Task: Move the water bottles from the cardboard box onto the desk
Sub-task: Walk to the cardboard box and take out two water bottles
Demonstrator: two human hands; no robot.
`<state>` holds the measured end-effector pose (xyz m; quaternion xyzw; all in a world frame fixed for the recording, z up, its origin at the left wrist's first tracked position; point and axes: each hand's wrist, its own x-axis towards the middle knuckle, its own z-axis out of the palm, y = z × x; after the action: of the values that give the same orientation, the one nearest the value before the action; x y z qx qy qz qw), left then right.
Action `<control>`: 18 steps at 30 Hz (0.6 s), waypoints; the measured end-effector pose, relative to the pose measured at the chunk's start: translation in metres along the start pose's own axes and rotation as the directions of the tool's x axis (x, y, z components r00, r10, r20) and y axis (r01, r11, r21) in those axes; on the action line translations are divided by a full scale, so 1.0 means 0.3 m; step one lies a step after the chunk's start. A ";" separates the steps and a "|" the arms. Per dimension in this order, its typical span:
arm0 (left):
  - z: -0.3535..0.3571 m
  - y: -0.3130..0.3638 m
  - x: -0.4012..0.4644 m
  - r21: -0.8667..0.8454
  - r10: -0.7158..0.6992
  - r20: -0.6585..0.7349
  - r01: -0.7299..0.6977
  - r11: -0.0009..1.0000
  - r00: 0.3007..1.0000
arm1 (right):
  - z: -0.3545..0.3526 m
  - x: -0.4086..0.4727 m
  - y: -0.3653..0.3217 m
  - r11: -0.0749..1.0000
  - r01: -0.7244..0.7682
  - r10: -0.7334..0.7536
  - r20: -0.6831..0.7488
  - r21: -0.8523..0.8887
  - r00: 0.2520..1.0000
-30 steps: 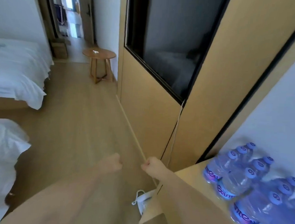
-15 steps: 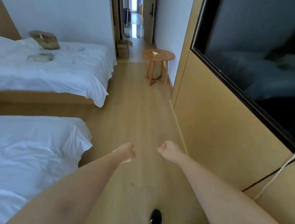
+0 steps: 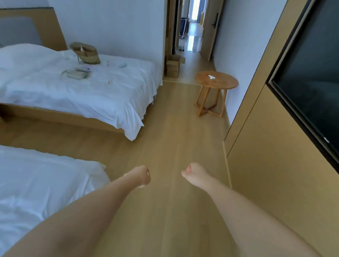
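Desk & bottles, in view 1 s ago, are gone from sight; the person now faces the box down the room. Both hands, left & right, fisted, empty, well short of box: likely another fetch trip.

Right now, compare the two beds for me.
The far bed carries clutter, a woven basket and a small bag; the near bed shows only bare sheet. The far bed shows its wooden frame and headboard; the near bed shows just a rumpled corner. Both have white bedding.
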<state>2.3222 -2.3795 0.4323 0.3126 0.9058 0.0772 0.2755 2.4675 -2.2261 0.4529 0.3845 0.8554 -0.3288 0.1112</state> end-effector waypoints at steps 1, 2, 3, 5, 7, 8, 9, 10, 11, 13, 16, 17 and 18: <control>-0.027 0.003 0.062 0.001 -0.010 -0.001 0.010 1.000 1.000 | -0.027 0.067 -0.019 1.000 0.011 -0.011 0.003 -0.011 1.000; -0.055 0.007 0.127 0.000 -0.017 0.000 0.017 1.000 1.000 | -0.049 0.138 -0.036 1.000 0.019 -0.019 0.005 -0.021 1.000; -0.081 0.012 0.192 -0.002 -0.021 0.005 0.021 1.000 1.000 | -0.068 0.213 -0.051 0.999 0.023 -0.023 0.005 -0.026 1.000; -0.128 0.020 0.329 -0.002 -0.020 0.026 0.020 1.000 0.999 | -0.102 0.361 -0.082 0.999 0.022 -0.022 0.010 -0.043 1.000; -0.183 0.024 0.491 -0.001 -0.018 0.039 0.019 1.000 0.999 | -0.137 0.517 -0.122 0.999 0.020 -0.019 0.009 -0.049 1.000; -0.218 0.027 0.583 -0.005 -0.016 0.039 0.016 1.000 0.999 | -0.157 0.600 -0.145 0.999 0.018 -0.018 0.006 -0.047 1.000; -0.256 0.028 0.675 -0.012 -0.013 0.034 0.014 1.000 0.999 | -0.177 0.684 -0.170 0.999 0.019 -0.019 0.000 -0.045 1.000; -0.298 0.032 0.768 -0.014 -0.009 0.024 0.010 1.000 1.000 | -0.203 0.769 -0.198 0.999 0.019 -0.020 -0.011 -0.049 1.000; -0.345 0.038 0.858 -0.012 -0.009 0.019 0.009 1.000 1.000 | -0.234 0.851 -0.228 0.998 0.017 -0.018 -0.019 -0.053 1.000; -0.449 0.063 1.040 -0.010 -0.005 0.015 0.005 1.000 1.000 | -0.304 1.014 -0.291 0.999 0.008 -0.009 -0.028 -0.041 1.000; -0.594 0.114 1.286 -0.045 0.030 -0.007 -0.031 0.999 1.000 | -0.415 1.236 -0.376 1.000 0.010 -0.011 -0.063 -0.020 0.998; -0.630 0.132 1.356 -0.055 0.039 -0.007 -0.040 0.998 0.999 | -0.447 1.301 -0.401 1.000 0.010 -0.012 -0.071 -0.018 0.997; -0.658 0.149 1.420 -0.061 0.046 -0.003 -0.046 0.997 0.999 | -0.475 1.361 -0.419 1.000 0.009 -0.011 -0.069 -0.023 0.998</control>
<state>1.9596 -2.0784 0.4192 0.3247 0.8958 0.1113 0.2825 2.1071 -1.9564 0.4403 0.3901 0.8643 -0.3061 0.0843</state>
